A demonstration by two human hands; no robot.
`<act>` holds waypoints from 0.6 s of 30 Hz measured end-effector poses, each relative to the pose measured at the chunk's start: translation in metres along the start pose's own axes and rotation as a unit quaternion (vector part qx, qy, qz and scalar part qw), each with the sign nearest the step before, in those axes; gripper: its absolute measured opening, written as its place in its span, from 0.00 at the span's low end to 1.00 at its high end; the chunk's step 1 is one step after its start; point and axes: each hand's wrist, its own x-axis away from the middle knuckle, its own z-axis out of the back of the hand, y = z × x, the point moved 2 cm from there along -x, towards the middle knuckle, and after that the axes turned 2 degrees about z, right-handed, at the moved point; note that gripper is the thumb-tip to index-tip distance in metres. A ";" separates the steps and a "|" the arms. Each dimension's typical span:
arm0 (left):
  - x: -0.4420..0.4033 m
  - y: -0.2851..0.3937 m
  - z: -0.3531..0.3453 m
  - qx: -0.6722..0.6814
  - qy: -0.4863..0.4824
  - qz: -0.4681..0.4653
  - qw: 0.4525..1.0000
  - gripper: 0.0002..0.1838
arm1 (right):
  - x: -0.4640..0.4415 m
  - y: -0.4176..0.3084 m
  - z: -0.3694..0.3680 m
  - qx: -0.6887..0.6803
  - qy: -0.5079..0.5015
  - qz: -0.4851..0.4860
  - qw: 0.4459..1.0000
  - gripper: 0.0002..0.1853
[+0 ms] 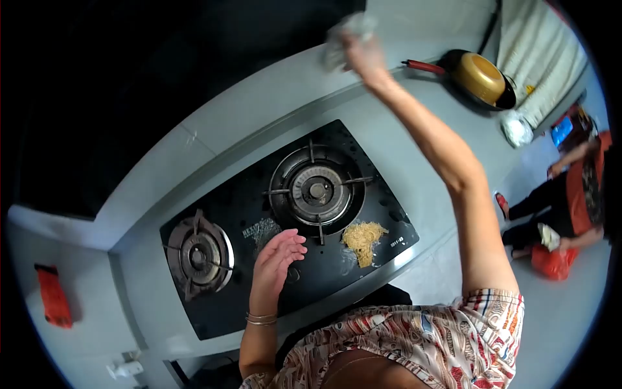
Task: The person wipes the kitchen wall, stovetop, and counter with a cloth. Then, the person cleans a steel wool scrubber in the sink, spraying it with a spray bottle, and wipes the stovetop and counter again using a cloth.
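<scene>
My right hand (368,59) is stretched far up to the tiled wall, blurred by motion. Its fingers are closed on a crumpled whitish cloth (338,50), which appears to be against the tiles. Over the front of the black gas stove (350,146), my left hand (278,256) hovers with fingers loosely extended and nothing in them. Near it is a patch of whitish suds (262,230) on the glass. A tan, stringy clump (363,241) lies on the stove's front right part, beside the large burner (317,189). The smaller burner (199,257) is to the left.
A dark wok (453,59) with a red handle holds a golden pot (481,76) at the back right. A clear plastic bag (516,129) sits near a pale curtain (541,52). At right, another person (570,194) stands by a red bag (554,260). An orange-red item (53,295) lies far left.
</scene>
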 end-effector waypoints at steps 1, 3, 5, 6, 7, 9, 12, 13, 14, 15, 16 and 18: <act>0.000 -0.005 0.002 0.009 0.011 -0.007 1.000 0.18 | 0.000 -0.009 0.015 -0.054 0.064 -0.050 0.995 0.15; 0.001 -0.010 0.006 0.013 0.007 0.018 1.000 0.17 | -0.036 0.023 0.038 0.370 0.074 0.361 0.853 0.17; 0.005 -0.013 0.006 0.033 0.010 0.009 0.999 0.17 | -0.039 0.020 0.033 0.269 0.090 0.231 0.931 0.25; 0.006 -0.013 0.006 0.047 0.000 0.007 0.999 0.17 | -0.041 0.026 0.025 0.253 0.112 0.247 0.929 0.27; 0.009 -0.013 0.009 0.051 0.009 -0.002 0.999 0.17 | -0.043 0.034 0.017 0.237 0.133 0.264 0.925 0.30; 0.019 -0.014 0.019 0.054 0.017 -0.008 0.998 0.16 | -0.056 0.066 -0.003 0.404 0.142 0.342 0.836 0.30; 0.028 -0.023 0.038 0.054 0.039 -0.009 0.998 0.17 | -0.018 0.032 -0.061 0.367 0.037 0.232 0.900 0.38; 0.031 -0.023 0.046 0.063 0.052 -0.012 0.997 0.17 | -0.009 0.026 -0.087 0.355 0.044 0.272 0.893 0.39; 0.034 -0.021 0.049 0.067 0.064 -0.016 0.996 0.18 | 0.007 0.001 -0.110 0.324 0.019 0.223 0.919 0.39; 0.037 -0.024 0.053 0.067 0.058 -0.012 0.996 0.18 | 0.015 -0.004 -0.135 0.277 0.036 0.259 0.925 0.35; 0.042 -0.027 0.058 0.079 0.070 -0.023 0.994 0.18 | 0.029 -0.023 -0.156 0.202 -0.016 0.243 0.949 0.36; 0.050 -0.029 0.065 0.091 0.088 -0.034 0.991 0.19 | 0.057 -0.046 -0.206 0.236 -0.033 0.311 0.920 0.38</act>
